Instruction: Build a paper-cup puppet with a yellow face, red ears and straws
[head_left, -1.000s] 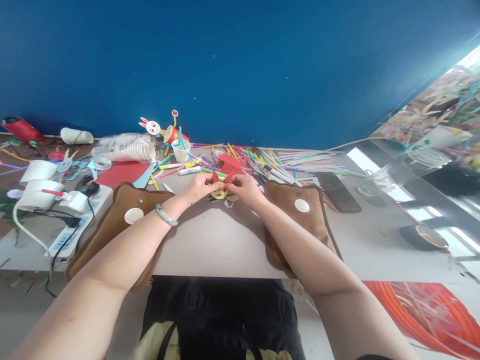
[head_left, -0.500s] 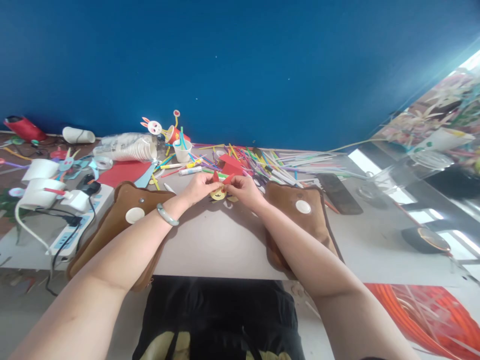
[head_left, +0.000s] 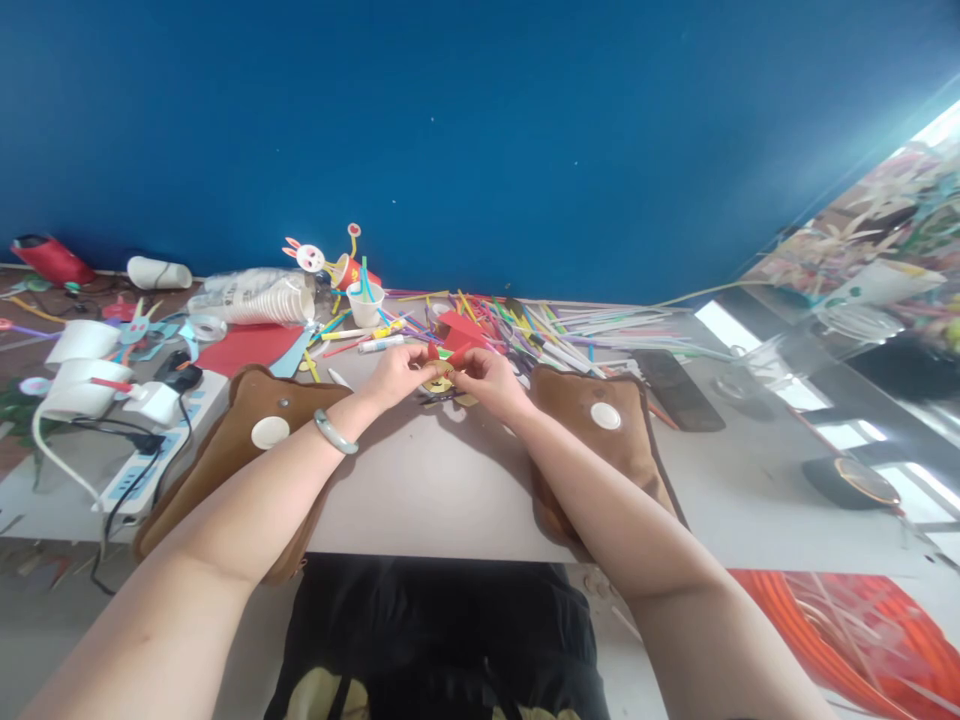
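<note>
Between my two hands is a small yellow paper face [head_left: 438, 378] with dark drawn features and red ear-like pieces at its top. My left hand [head_left: 400, 378] pinches its left side with thumb and fingertips. On the opposite side, the thumb and fingers of my right hand [head_left: 487, 382] close on its right edge near the red piece. My fingers hide part of the face. Just behind it lies folded red paper [head_left: 462, 332]. Under my forearms are a left brown cushion [head_left: 234, 440] and a right brown cushion [head_left: 577, 455].
Loose coloured sticks [head_left: 547, 335] are heaped along the blue wall. A white cup [head_left: 366, 303] with straws stands beside a rabbit-faced cup craft [head_left: 309, 257]. Stacked paper cups [head_left: 274, 302] and a power strip [head_left: 161, 445] are at left; a dark phone-like slab [head_left: 679, 390] lies right.
The yellow face has tilted slightly between my fingers, and its red ears show less. Both hands keep their pinch in nearly the same place.
</note>
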